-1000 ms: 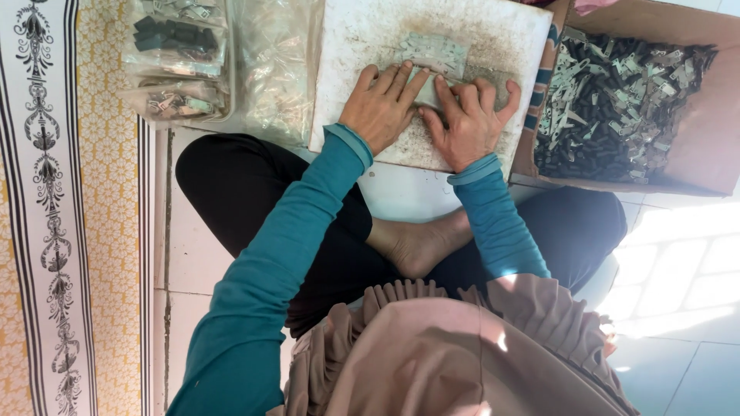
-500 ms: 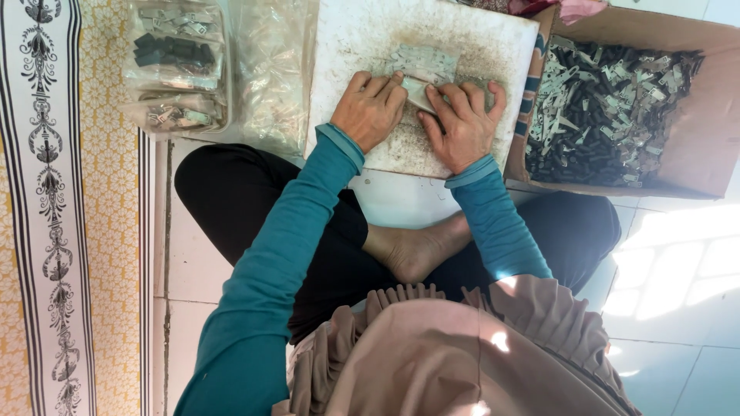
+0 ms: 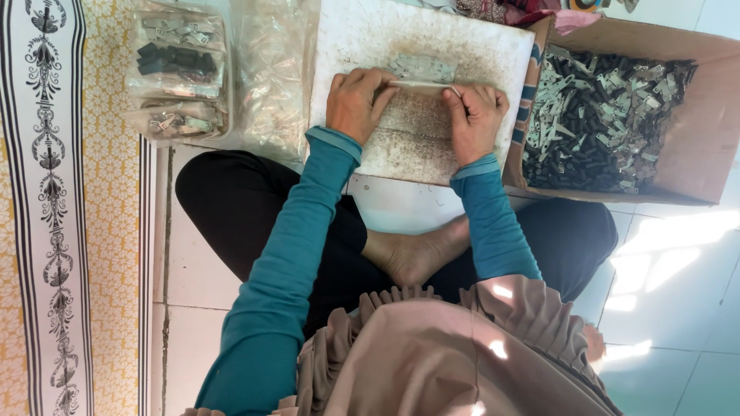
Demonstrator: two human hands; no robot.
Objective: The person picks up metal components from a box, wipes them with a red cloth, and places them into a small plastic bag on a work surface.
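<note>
Thin pale strip (image 3: 420, 83) lies crosswise on the white board (image 3: 493, 46), pinched at both ends: left hand (image 3: 356, 102) fingertips grip its left end, right hand (image 3: 472, 117) fingertips grip its right end, so the strip spans the gap between the two hands, just above the knuckles. Both hands rest palm-down on the board, fingers curled in toward the strip, not spread. Just beyond the strip, touching or nearly touching it, sits a small heap of flat grey metal pieces (image 3: 420, 65); cannot tell if the strip rests on them. The board is scuffed and brown-stained around the hands, lying across the person's lap over crossed legs in black trousers (image 3: 231, 200), a bare foot (image 3: 412, 254) showing below the board. Teal sleeves (image 3: 301, 231) run down to both wrists. To the right of the board, touching its edge, an open cardboard box (image 3: 694, 154) full of small dark and silvery metal parts (image 3: 601, 115). To the left of the board, clear plastic bags (image 3: 270, 77) and a clear bagged pack of similar parts (image 3: 179, 73) lie on the tiled floor (image 3: 663, 308), near a patterned yellow mat (image 3: 54, 231).
</note>
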